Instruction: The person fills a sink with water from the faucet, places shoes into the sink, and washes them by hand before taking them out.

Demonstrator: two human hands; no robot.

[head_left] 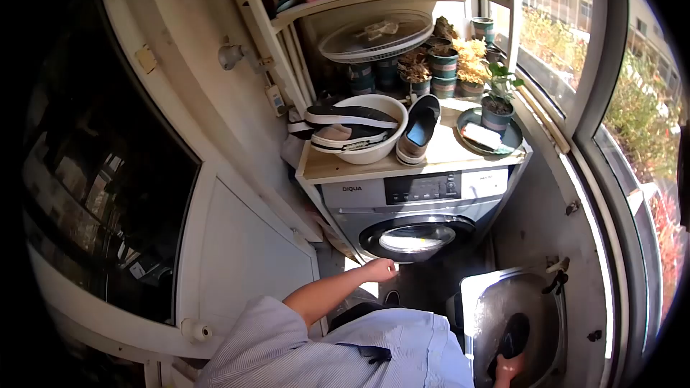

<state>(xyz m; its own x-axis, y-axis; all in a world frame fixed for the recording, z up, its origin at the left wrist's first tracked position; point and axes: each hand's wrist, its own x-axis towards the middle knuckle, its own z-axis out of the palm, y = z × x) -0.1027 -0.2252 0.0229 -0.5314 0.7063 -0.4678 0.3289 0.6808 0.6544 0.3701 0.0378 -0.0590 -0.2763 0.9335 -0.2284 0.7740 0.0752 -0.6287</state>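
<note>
My left hand (379,269) hangs in front of the washing machine (352,197), its fingers curled closed and nothing showing in them. At the lower right, my right hand (510,366) is down in the metal sink (478,291), closed on one end of a black shoe (514,334). The shoe's lower part is partly hidden by the hand and by shadow. On the wooden top over the machine, a white basin (363,155) holds black shoes with white soles (352,115). Beside the basin stands another dark shoe (418,126) with a blue insole.
A tap (557,266) sits on the wall by the sink. A potted plant (497,104) stands in a dark tray (517,145) with a white item. Several pots (443,65) and a round mesh cover (377,36) are behind. A white door (251,244) is left, windows right.
</note>
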